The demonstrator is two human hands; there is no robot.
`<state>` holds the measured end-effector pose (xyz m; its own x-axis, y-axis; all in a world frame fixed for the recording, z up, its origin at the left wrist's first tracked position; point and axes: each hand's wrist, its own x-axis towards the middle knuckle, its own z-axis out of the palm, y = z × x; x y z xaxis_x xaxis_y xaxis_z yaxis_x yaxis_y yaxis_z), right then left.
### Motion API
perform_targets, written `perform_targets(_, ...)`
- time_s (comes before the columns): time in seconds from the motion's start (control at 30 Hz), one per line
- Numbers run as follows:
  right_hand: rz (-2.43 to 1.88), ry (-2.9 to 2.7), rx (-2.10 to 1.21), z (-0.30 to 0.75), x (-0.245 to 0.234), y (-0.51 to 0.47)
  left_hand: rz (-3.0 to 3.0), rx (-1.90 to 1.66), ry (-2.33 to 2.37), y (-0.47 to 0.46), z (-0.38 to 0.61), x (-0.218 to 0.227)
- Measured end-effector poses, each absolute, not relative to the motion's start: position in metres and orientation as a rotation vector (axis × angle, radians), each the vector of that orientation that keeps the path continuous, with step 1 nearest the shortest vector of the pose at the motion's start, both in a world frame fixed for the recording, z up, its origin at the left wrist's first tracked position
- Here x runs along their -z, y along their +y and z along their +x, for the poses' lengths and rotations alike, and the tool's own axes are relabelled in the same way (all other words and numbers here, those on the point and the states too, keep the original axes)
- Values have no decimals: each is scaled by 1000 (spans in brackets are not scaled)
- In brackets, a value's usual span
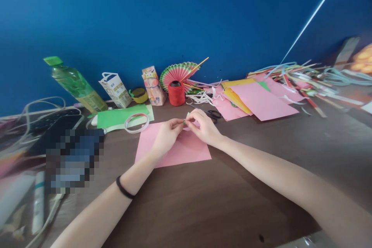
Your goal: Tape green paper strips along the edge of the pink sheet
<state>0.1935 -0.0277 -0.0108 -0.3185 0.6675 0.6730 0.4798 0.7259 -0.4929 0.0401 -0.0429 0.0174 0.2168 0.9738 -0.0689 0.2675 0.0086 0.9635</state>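
Observation:
Over a pink sheet of paper (171,157), my left hand (167,135) and my right hand (203,126) meet at the fingertips. Both pinch a small green piece of paper (188,115), most of it hidden by the fingers. The pink sheet lies flat on the dark table beneath my hands. A roll of tape (128,124) rests left of my left hand, on the edge of some green paper (113,118). Just behind my right hand lie black-handled scissors (214,114), partly covered by the hand.
Along the blue wall stand a green bottle (76,85), a white carton (115,90), a patterned box (154,87), a red thread spool (176,95) and a folded paper fan (180,73). Pink sheets (264,100) and loose strips (293,73) lie right. A pixelated patch covers something at left.

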Motion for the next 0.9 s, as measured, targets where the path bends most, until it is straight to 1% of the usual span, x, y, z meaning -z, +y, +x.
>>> perform_targets(0.2,-876,-1975,-248,194,10,-28,1390,-850,1244,-45,43,-19)
perform_targets(0.47,-883,-1970,-252,194,10,-27,1226,-895,1092,-45,45,-18)
perform_targets(0.9,-867,-1999,-268,194,9,-28,1181,-897,1051,-43,43,-15)
